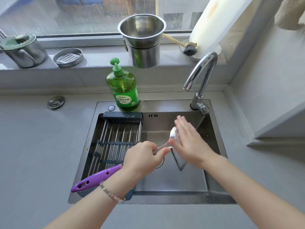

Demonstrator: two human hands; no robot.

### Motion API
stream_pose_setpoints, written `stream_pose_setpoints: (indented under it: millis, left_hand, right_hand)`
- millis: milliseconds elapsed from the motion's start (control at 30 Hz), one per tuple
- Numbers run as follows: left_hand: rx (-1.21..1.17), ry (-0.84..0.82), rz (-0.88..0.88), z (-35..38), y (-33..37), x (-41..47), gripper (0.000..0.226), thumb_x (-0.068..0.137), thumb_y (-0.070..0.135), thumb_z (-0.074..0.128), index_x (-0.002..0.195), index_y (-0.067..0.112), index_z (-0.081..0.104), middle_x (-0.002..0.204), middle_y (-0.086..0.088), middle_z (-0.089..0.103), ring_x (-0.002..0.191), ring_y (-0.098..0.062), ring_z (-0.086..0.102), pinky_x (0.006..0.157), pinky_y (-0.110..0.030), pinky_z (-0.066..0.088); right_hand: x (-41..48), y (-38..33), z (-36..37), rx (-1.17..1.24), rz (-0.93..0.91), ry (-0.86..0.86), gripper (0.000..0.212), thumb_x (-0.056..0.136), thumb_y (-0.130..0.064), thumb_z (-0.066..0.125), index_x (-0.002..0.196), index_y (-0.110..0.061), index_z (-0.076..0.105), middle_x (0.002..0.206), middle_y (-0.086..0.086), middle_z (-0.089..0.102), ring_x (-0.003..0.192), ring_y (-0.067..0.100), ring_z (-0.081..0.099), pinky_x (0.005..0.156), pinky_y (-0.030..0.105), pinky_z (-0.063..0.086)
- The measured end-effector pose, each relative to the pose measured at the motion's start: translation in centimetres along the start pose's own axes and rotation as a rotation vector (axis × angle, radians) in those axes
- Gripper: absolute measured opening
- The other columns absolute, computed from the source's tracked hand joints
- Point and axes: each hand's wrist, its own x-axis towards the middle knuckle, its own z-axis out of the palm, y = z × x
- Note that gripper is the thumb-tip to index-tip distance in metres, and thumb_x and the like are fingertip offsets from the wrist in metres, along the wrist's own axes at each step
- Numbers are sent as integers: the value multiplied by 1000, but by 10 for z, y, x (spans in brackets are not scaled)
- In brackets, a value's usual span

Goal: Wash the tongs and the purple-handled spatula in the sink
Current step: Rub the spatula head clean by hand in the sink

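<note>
Over the steel sink (171, 180), my left hand (142, 157) is shut on the shaft of the metal tongs (172, 133). Their spoon-shaped end points up and to the right. My right hand (188, 139) is open and flat, with its palm against that end. It is blurred. A thin V-shaped metal piece (180, 168) hangs below my right hand; I cannot tell whether it is part of the tongs. The purple-handled spatula (97, 177) lies on the drying rack (115, 138), its handle sticking out to the lower left. My left wrist hides its head.
A green soap bottle (124, 90) stands behind the sink's rear edge, and the faucet (203, 71) is at the back right. On the sill are stacked steel pots (142, 42), a brush (189, 48), a paper roll (212, 19), a dish (67, 57) and a mug (23, 50).
</note>
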Motion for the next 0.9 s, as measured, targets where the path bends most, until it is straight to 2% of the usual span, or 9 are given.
stream_pose_setpoints:
  millis: [100, 233, 367, 400, 500, 533, 667, 800, 900]
  left_hand:
    - [15, 5, -15, 0, 0, 0, 58, 87, 60, 45, 51, 15, 33, 49, 2, 39, 62, -26, 45, 52, -29, 29]
    - [15, 17, 5, 1, -1, -2, 59, 86, 63, 43, 53, 15, 32, 50, 2, 39, 59, -21, 44, 55, -29, 31]
    - [40, 19, 11, 1, -3, -2, 56, 87, 60, 43, 53, 16, 34, 51, 2, 40, 61, -20, 45, 54, -30, 30]
    - [33, 21, 14, 1, -4, -2, 56, 87, 59, 43, 53, 16, 34, 51, 2, 40, 60, -20, 45, 54, -29, 30]
    - [2, 26, 43, 2, -6, -1, 56, 87, 61, 43, 54, 16, 37, 51, 2, 40, 57, -20, 43, 54, -28, 31]
    - [1, 26, 48, 2, -6, -1, 55, 87, 60, 43, 54, 17, 37, 50, 2, 40, 57, -20, 43, 54, -28, 31]
    - [-9, 34, 13, 1, -9, -2, 54, 88, 56, 46, 53, 16, 34, 49, 2, 39, 58, -21, 41, 53, -30, 28]
    - [-96, 31, -9, 0, -11, -2, 57, 87, 58, 48, 51, 16, 31, 47, 2, 33, 50, -18, 35, 49, -30, 24]
    - [-102, 32, -43, 0, -11, -1, 58, 87, 58, 47, 52, 16, 29, 47, 2, 32, 50, -18, 34, 49, -30, 23]
  right_hand:
    - [-12, -12, 13, -88, -253, -84, 109, 73, -81, -4, 147, -4, 18, 156, 6, 3, 142, 11, -7, 114, 19, -12]
    - [-2, 11, -3, 27, 27, -13, 124, 57, -89, -13, 149, -9, 8, 158, 3, -1, 140, 2, -8, 111, 17, -9]
    - [-12, -14, 10, -92, -273, -112, 111, 71, -81, -5, 147, -5, 19, 157, 5, 6, 140, 6, -9, 112, 17, -14]
    - [-11, -14, 8, -79, -279, -138, 110, 71, -81, -5, 147, -6, 22, 156, 4, 9, 139, 4, -6, 112, 15, -13]
    - [3, 6, -4, 45, -14, -41, 124, 57, -89, -13, 149, -10, 14, 158, 2, 7, 138, -1, -5, 110, 16, -8]
    - [2, 3, -6, 30, -5, -35, 125, 56, -89, -14, 149, -9, 12, 158, 2, 4, 140, 1, -6, 111, 17, -8]
    - [-14, -17, 12, -124, -311, -89, 104, 77, -79, 0, 147, -4, 19, 155, 4, 6, 142, 7, -7, 115, 25, -6]
    - [-10, 3, -1, -74, -53, 13, 114, 68, -84, -10, 148, -5, 8, 156, 4, 0, 141, 5, -7, 115, 21, -7]
    - [-19, -16, 14, -183, -232, -26, 96, 85, -73, 7, 145, 1, 22, 154, 13, 13, 144, 20, 6, 115, 32, 4]
